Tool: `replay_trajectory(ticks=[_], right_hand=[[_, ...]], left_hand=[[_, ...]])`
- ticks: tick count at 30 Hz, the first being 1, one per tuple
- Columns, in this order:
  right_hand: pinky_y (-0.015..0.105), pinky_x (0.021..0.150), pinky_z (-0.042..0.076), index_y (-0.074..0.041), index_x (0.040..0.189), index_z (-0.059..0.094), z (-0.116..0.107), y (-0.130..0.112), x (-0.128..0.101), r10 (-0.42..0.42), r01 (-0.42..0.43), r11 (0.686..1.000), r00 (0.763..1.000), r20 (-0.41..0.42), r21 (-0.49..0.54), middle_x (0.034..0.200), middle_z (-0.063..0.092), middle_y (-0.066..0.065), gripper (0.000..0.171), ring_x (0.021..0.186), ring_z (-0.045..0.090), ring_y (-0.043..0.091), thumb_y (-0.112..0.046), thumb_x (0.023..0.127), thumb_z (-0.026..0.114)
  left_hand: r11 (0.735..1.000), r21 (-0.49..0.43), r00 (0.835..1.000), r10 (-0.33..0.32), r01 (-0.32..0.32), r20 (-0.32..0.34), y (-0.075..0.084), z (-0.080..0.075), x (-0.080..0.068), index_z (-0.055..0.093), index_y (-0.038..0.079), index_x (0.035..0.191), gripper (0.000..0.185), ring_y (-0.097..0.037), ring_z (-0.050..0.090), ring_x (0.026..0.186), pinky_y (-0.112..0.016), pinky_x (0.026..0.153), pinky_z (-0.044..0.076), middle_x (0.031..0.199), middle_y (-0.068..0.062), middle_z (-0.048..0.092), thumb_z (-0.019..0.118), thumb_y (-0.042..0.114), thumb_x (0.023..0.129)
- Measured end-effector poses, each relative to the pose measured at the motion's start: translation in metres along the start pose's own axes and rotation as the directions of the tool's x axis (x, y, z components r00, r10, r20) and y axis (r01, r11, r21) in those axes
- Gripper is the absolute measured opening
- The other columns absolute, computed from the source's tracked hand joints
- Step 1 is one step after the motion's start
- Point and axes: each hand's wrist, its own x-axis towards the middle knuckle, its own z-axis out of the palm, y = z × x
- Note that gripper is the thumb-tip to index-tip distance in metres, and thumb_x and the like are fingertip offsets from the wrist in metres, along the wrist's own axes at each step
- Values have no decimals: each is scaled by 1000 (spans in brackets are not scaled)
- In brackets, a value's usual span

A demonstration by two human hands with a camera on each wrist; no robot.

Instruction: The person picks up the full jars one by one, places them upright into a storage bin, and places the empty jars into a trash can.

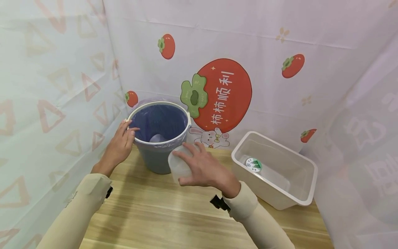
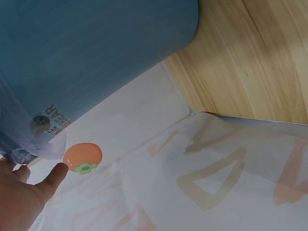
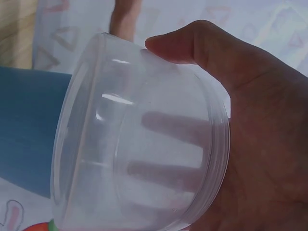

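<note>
My right hand (image 1: 203, 166) grips a clear, round plastic container (image 1: 179, 164), thumb on one side and fingers round the other. The container is tipped on its side close to the front right of a blue trash bin (image 1: 155, 159). In the right wrist view, the wide end of the container (image 3: 130, 139) faces the bin, and fingers show through its wall. The bin has a white rim and a thin plastic liner. My left hand (image 1: 121, 141) rests at the left of the rim with fingers fairly straight. A pale rounded thing (image 1: 158, 138) lies inside the bin.
An off-white rectangular tub (image 1: 273, 186) stands at the right, with a round green and white label (image 1: 254, 164) inside. The wooden tabletop (image 1: 161, 214) runs beneath everything. Printed cloth walls (image 1: 140, 62) close in the back and both sides.
</note>
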Motion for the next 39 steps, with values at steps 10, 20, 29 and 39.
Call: replay_trajectory(ticks=[10,20,29,39], right_hand=[[62,111,53,-23,155,58,-33,-8,11,-10,8,999,998,-58,-36,162,51,20,73,151,41,49,-45,89,79],[58,99,59,-29,161,51,-54,-13,34,67,-68,998,997,-38,-9,172,40,13,74,154,38,45,-47,93,76],[60,102,60,-31,165,45,-45,-11,61,105,-105,994,980,-169,10,176,32,11,79,158,31,44,-49,95,76],[62,108,56,-31,167,44,-26,-8,92,142,-153,988,963,-228,-32,176,32,12,80,160,28,44,-52,96,76]], left_hand=[[1000,-11,1000,-13,13,3,3,-2,-2,66,-1,141,56,-46,10,169,-70,132,18,176,-24,29,28,34,120],[1000,-13,1000,-20,20,2,2,-2,-3,66,-2,142,56,-46,10,169,-69,132,17,176,-23,29,28,34,120],[1000,-16,1000,-11,11,-17,1,0,-4,67,-2,141,55,-47,12,169,-68,133,17,174,-24,31,29,33,120],[1000,-15,1000,0,0,-29,0,2,-1,68,-2,140,55,-46,13,169,-66,134,16,174,-24,32,30,33,120]])
